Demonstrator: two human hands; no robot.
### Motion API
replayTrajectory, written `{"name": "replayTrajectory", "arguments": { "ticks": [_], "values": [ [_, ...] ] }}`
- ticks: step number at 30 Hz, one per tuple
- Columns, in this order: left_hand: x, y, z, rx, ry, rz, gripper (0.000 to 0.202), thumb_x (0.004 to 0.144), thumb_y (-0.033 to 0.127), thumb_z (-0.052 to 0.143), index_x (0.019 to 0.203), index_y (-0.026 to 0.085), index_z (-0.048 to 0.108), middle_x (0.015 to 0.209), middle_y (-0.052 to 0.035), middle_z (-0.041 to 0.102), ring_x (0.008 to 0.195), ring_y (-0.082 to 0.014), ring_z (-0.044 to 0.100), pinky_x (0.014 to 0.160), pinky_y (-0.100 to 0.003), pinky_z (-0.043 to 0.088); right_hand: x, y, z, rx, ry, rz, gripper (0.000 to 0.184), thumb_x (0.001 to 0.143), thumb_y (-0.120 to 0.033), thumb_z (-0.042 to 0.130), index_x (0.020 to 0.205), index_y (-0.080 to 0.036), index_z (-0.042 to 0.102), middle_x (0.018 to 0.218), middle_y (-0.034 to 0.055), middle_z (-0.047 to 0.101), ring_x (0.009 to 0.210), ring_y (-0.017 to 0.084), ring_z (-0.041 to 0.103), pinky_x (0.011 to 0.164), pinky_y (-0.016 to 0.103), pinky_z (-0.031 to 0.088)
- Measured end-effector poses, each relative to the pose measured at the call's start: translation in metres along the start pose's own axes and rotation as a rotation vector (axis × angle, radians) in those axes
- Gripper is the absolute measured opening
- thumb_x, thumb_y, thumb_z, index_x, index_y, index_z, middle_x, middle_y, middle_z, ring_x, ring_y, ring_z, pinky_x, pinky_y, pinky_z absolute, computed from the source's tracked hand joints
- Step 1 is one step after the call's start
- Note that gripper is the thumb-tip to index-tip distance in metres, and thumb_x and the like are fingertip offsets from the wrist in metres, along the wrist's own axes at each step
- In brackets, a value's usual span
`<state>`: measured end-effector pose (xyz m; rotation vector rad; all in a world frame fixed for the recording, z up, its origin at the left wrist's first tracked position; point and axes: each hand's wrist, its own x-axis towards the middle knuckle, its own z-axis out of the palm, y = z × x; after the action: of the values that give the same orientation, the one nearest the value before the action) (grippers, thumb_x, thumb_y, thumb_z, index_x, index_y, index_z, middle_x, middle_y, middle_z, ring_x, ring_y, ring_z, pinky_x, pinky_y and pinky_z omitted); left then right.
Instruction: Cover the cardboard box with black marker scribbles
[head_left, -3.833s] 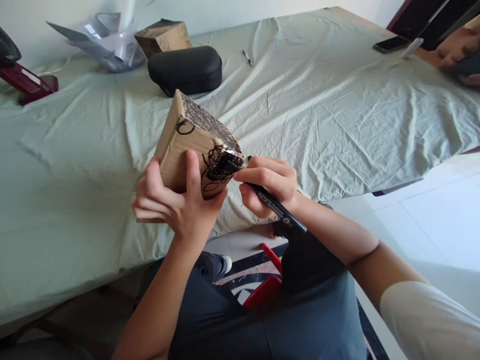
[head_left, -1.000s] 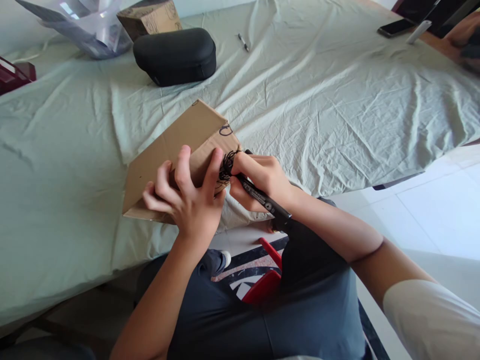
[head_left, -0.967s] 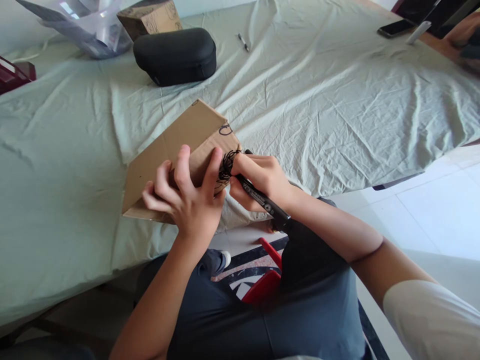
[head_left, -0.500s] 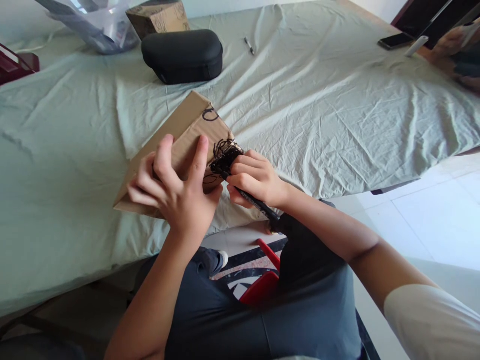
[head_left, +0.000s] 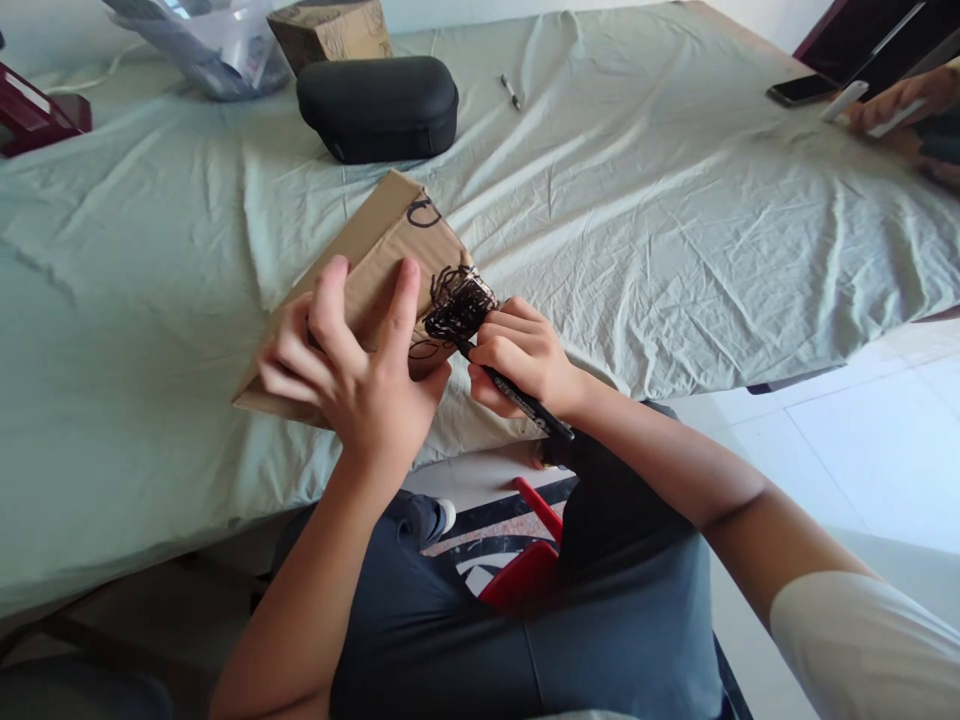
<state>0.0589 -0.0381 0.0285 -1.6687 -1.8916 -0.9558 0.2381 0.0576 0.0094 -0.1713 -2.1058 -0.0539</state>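
Note:
A brown cardboard box (head_left: 431, 243) lies tilted near the table's front edge. My left hand (head_left: 367, 375) grips it from above, fingers spread over its faces and thumb at the near side. In my right hand (head_left: 525, 360) is a black marker pen (head_left: 536, 408), pinched between thumb and fingers. The pen's tip points at the near edge of a dense black scribble (head_left: 461, 305) on the box's right end. Drawn black loops stand above and below that patch. My left palm covers much of the box.
A black hard case (head_left: 379, 108) sits behind the box, with another marked cardboard box (head_left: 330, 35) and a clear plastic bin (head_left: 214, 55) beyond. A small pen (head_left: 511, 92) and a phone (head_left: 801, 90) lie on the cloth-covered table (head_left: 675, 200). Another person's hand (head_left: 911, 100) is at far right.
The pen tip has moved down off the scribble's middle to its lower edge, uncovering more of the black patch. My left hand keeps its hold. The other person's hand shows more clearly.

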Motion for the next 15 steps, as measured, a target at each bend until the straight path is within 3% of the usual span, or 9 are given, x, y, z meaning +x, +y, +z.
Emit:
{"name": "replayTrajectory", "arguments": {
  "ticks": [5,11,15],
  "values": [
    [0.002,0.003,-0.003,-0.077,-0.11,-0.104,0.078,0.092,0.059,0.083,0.166,0.042,0.064,0.182,-0.0107,0.044,0.163,-0.0563,0.034,0.131,-0.087,0.017,-0.004,0.003,0.003,0.062,0.029,0.041,0.016,0.11,-0.018,0.047,0.101,-0.029,0.041,0.077,-0.0054,0.052,0.064,0.016,0.053,0.07,0.036,0.04],
    [0.007,0.001,-0.01,-0.019,-0.104,-0.135,0.089,0.085,0.055,0.092,0.167,0.044,0.061,0.181,-0.0117,0.043,0.165,-0.0574,0.033,0.13,-0.088,0.023,-0.006,0.006,-0.001,0.129,0.097,0.12,0.018,0.102,-0.013,0.05,0.103,-0.029,0.044,0.08,-0.0036,0.056,0.07,0.017,0.063,0.068,0.032,0.051],
    [0.007,-0.002,-0.013,-0.058,-0.157,-0.162,0.084,0.093,0.051,0.085,0.171,0.044,0.055,0.186,-0.0112,0.034,0.169,-0.0578,0.027,0.13,-0.093,0.019,-0.006,0.009,-0.003,0.136,0.15,0.139,0.019,0.101,-0.01,0.052,0.104,-0.029,0.048,0.081,-0.0035,0.057,0.076,0.018,0.072,0.07,0.031,0.057]
  ]
}}
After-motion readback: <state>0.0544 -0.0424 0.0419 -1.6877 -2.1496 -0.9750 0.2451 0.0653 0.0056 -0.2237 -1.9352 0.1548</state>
